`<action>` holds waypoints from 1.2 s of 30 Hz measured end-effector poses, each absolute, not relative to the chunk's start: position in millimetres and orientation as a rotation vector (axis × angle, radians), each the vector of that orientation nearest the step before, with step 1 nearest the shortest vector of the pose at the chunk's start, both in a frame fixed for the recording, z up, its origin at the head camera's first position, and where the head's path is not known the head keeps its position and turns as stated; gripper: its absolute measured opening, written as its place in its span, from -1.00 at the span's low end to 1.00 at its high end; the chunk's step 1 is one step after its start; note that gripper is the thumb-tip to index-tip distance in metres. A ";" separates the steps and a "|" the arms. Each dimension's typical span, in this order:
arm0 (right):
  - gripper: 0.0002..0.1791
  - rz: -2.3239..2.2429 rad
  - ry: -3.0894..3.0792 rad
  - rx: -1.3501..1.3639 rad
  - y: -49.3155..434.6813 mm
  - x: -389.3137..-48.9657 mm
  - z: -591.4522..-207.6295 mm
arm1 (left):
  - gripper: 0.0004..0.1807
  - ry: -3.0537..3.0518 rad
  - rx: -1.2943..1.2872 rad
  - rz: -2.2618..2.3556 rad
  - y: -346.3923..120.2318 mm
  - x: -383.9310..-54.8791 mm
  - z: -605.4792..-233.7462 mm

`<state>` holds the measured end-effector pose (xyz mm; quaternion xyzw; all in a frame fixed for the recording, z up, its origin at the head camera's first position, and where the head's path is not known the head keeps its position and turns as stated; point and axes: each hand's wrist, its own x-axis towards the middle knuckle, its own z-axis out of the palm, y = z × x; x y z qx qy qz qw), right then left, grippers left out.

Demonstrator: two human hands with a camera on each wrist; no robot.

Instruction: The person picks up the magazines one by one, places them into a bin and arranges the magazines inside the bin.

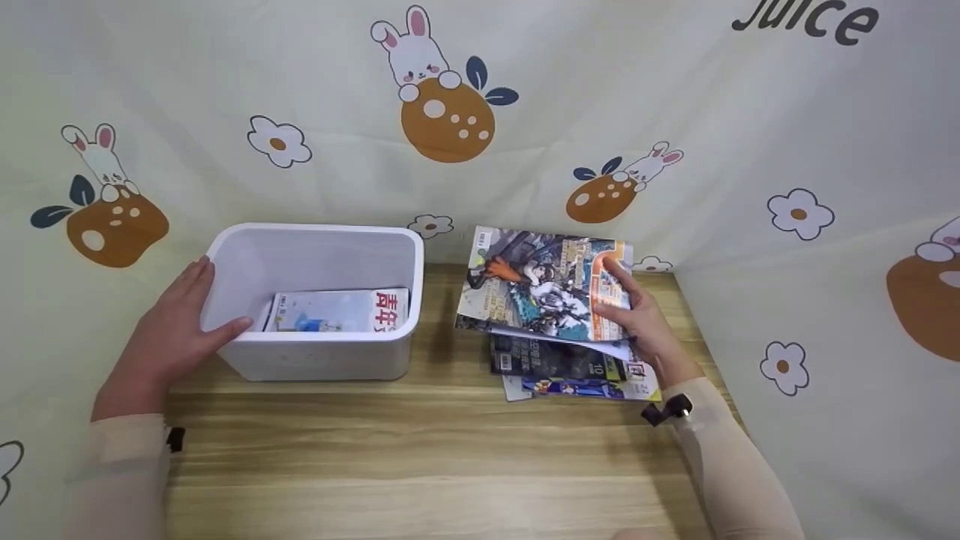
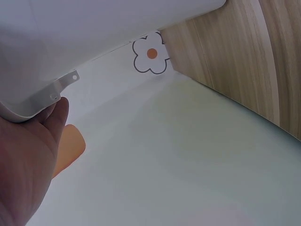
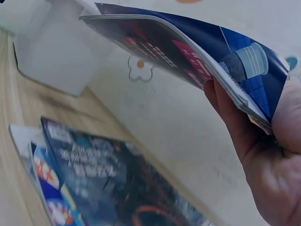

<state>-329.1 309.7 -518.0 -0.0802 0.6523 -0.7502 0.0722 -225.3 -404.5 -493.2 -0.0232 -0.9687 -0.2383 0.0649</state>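
My right hand [image 1: 649,322] grips a magazine [image 1: 551,289] by its right edge, thumb on the cover and fingers underneath. In the right wrist view the magazine [image 3: 188,52] is lifted above the others, its pages parted a little and bent. Below it lies a loose stack of magazines [image 1: 555,360], the dark one [image 3: 103,169] on top. My left hand [image 1: 169,337] holds the left side of a white plastic bin [image 1: 322,360], thumb over the near rim. A pale magazine with red lettering [image 1: 337,311] lies inside the bin. The left wrist view shows the hand [image 2: 28,160] against the bin's underside of rim.
Bin and stack stand on a wood-grain table [image 1: 420,465], the bin at left and the stack at right. A pale curtain [image 1: 337,75] printed with rabbits, oranges and flowers closes off the back and both sides.
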 end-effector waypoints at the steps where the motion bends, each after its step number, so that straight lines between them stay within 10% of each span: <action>1: 0.02 -2.254 1.958 -0.250 307.9 -329.2 -514.1 | 0.34 -2.923 -0.069 -0.721 -404.5 -225.3 -493.1; 36: 0.04 -2.282 1.787 -0.459 189.9 -356.4 -460.2 | 0.34 -2.925 -0.077 -0.737 -405.3 -224.2 -493.2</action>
